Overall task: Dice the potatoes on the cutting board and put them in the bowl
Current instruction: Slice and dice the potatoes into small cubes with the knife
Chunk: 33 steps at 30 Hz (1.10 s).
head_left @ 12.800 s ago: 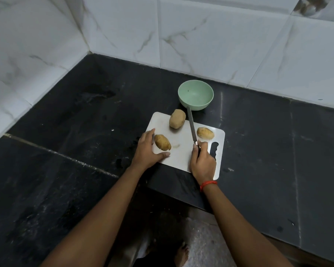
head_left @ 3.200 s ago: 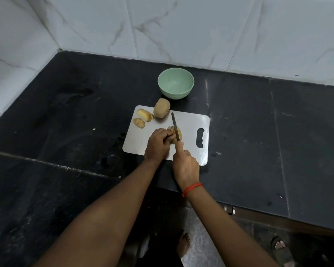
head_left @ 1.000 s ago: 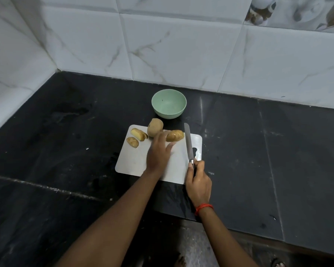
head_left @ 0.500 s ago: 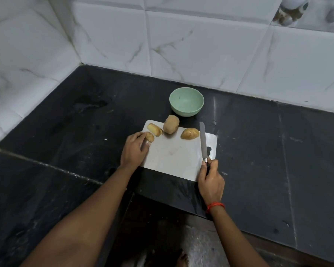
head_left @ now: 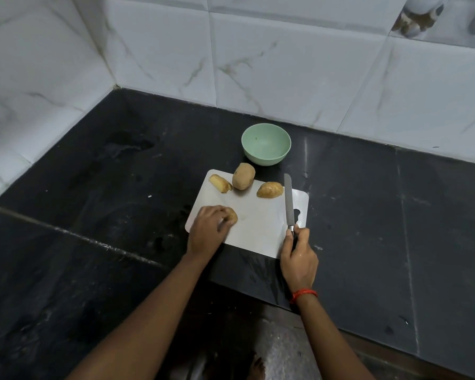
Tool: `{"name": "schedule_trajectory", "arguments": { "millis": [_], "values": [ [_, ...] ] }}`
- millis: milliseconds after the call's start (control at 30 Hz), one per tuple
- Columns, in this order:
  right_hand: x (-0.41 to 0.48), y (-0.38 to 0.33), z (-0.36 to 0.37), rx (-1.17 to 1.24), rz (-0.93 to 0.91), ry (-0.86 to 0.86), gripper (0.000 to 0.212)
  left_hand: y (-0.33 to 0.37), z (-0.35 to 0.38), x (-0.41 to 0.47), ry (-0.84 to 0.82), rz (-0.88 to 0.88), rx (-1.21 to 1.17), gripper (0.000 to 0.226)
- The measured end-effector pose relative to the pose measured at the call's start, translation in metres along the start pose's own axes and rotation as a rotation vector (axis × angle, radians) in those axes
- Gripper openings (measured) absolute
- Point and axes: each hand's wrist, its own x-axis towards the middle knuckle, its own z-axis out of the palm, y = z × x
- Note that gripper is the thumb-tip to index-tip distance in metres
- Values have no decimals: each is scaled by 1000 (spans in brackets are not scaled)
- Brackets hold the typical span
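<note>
On the dark counter (head_left: 93,229), a white cutting board (head_left: 258,229) before the empty green bowl (head_left: 263,157) carries a whole potato (head_left: 243,176) and cut pieces (head_left: 269,190). The left grip (head_left: 207,229) curls over one potato piece (head_left: 232,213) at the board's near-left; the right grip (head_left: 298,253) wraps the knife (head_left: 289,201) handle. Firm, light, likely slick where cut: pin it flat-side down by its skin.

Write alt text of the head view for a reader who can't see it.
A person's left hand holds a potato piece on a white cutting board while the right hand grips a knife along the board's right side. A whole potato and two cut pieces sit near its far edge, a green bowl beyond.
</note>
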Motion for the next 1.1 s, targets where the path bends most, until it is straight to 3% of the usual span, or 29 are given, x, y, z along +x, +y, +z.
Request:
{"name": "schedule_trajectory", "arguments": {
  "millis": [300, 433, 533, 667, 800, 1100],
  "values": [
    [-2, -3, -3, 42, -40, 10, 9, 8, 6, -28, 38, -102, -191, 32],
    [-15, -1, -4, 35, -345, 110, 20, 7, 9, -27, 50, -98, -181, 38],
    [-24, 0, 2, 24, -532, 44, 11, 6, 11, -26, 43, -94, -146, 38],
    [-31, -17, 7, 136, -389, -192, 20, 5, 12, -26, 57, -78, -130, 35],
    [-23, -33, 19, 27, -237, -398, 15, 4, 13, -26, 68, -80, -128, 29],
    [-16, -44, 28, -176, -276, -510, 20, 2, 14, -25, 48, -70, -99, 29]
  ]
}}
